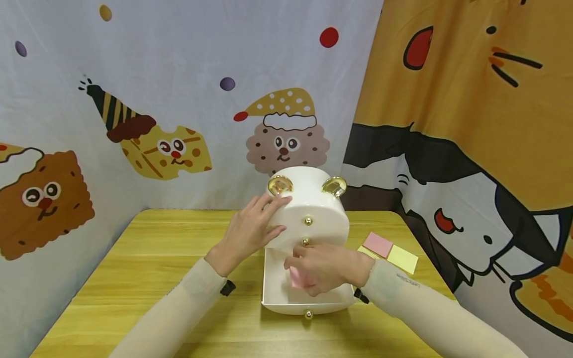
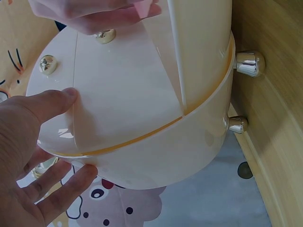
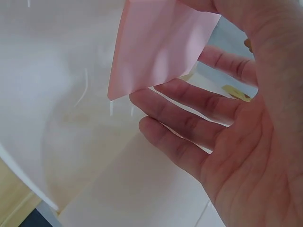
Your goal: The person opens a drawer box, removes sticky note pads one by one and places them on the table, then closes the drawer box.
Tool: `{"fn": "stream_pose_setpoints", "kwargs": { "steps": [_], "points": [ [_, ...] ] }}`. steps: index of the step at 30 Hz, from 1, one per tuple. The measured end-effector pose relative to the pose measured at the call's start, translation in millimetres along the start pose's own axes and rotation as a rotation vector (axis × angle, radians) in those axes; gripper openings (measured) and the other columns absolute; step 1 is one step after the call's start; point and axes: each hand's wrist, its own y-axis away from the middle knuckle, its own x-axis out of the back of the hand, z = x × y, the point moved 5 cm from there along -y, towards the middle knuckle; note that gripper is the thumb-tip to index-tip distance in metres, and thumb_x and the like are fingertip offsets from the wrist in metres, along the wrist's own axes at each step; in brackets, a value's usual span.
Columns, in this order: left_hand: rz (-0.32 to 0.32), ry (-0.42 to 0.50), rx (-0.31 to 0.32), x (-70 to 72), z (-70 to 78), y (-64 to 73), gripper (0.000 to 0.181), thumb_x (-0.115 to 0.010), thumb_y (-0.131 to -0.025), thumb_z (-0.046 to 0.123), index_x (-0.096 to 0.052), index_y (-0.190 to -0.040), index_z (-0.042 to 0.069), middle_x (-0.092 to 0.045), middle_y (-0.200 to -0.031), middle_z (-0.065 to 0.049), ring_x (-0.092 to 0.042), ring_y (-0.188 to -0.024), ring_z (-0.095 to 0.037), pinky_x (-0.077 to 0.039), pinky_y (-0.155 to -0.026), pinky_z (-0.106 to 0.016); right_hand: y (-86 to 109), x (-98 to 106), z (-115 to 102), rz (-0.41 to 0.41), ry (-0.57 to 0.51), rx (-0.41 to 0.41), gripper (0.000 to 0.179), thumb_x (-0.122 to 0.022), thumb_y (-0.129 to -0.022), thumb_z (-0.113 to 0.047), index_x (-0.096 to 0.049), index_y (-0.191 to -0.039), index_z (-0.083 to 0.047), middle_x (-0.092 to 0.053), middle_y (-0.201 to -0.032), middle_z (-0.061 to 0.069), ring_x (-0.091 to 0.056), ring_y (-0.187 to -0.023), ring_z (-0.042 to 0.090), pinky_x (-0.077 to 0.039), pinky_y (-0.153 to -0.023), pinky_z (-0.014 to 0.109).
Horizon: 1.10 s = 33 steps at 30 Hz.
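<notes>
A white rounded storage box [image 1: 286,219] with gold ears and gold knobs stands on the table, its bottom drawer [image 1: 274,293] pulled out toward me. My left hand [image 1: 248,228] rests on the box's upper left side, thumb on the front and fingers along the side in the left wrist view. Over the drawer, my right hand [image 1: 324,268] pinches a pink sticky note pad [image 3: 158,47] between thumb and fingers. In the right wrist view the pad is tilted above the drawer's inside. The thumb's grip is partly cut off by that view's top edge.
Right of the box lie another pink sticky note pad [image 1: 378,244] and a yellow sticky note pad [image 1: 403,259], with more yellow partly hidden by my right wrist. The wooden table [image 1: 179,278] backs onto a cartoon-printed curtain [image 1: 179,74].
</notes>
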Motion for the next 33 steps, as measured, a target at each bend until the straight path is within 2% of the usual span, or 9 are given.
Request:
{"fn": "stream_pose_setpoints", "kwargs": {
  "steps": [7, 14, 21, 28, 33],
  "points": [
    [-0.011, -0.006, 0.006, -0.3, -1.3, 0.6, 0.076, -0.098, -0.098, 0.040, -0.063, -0.164, 0.028, -0.073, -0.141, -0.006, -0.072, -0.106, -0.027, -0.058, -0.051, -0.031, 6.1, 9, -1, 0.045, -0.010, 0.004, 0.063, -0.098, -0.088, -0.041, -0.069, -0.141, -0.023, -0.072, -0.122, 0.000, -0.071, -0.097, 0.016, -0.064, -0.085, 0.029],
    [-0.004, -0.015, -0.006, -0.3, -0.7, 0.2, 0.076, -0.098, -0.098, 0.040, -0.063, -0.164, 0.028, -0.072, -0.140, -0.005, -0.072, -0.107, -0.027, -0.057, -0.050, -0.030, 13.4, 14, 4, 0.081, -0.047, -0.032, 0.065, -0.099, -0.087, -0.038, -0.069, -0.143, -0.025, -0.072, -0.127, -0.001, -0.072, -0.108, 0.017, -0.066, -0.095, 0.034],
    [-0.009, -0.010, -0.003, -2.0, -2.0, 1.1, 0.076, -0.099, -0.097, 0.040, -0.063, -0.164, 0.028, -0.072, -0.138, -0.004, -0.071, -0.106, -0.026, -0.055, -0.050, -0.028, 20.7, 18, 8, 0.127, -0.082, -0.050, 0.061, -0.097, -0.088, -0.034, -0.072, -0.142, -0.025, -0.071, -0.124, -0.002, -0.069, -0.105, 0.016, -0.065, -0.090, 0.032],
    [-0.012, -0.009, -0.008, -1.9, -2.1, 1.0, 0.076, -0.099, -0.098, 0.040, -0.063, -0.164, 0.028, -0.071, -0.138, -0.004, -0.071, -0.105, -0.026, -0.056, -0.051, -0.027, 25.7, 20, 11, 0.150, -0.095, -0.078, 0.064, -0.098, -0.089, -0.039, -0.071, -0.145, -0.026, -0.070, -0.130, -0.004, -0.072, -0.117, 0.017, -0.066, -0.105, 0.041],
    [-0.001, -0.007, -0.015, -1.4, -1.3, 0.6, 0.077, -0.099, -0.097, 0.040, -0.062, -0.164, 0.028, -0.072, -0.139, -0.005, -0.071, -0.105, -0.026, -0.057, -0.051, -0.029, 30.4, 22, 11, 0.187, -0.108, -0.078, 0.066, -0.100, -0.087, -0.038, -0.071, -0.145, -0.025, -0.069, -0.131, -0.004, -0.071, -0.120, 0.017, -0.065, -0.108, 0.043]
  ]
}}
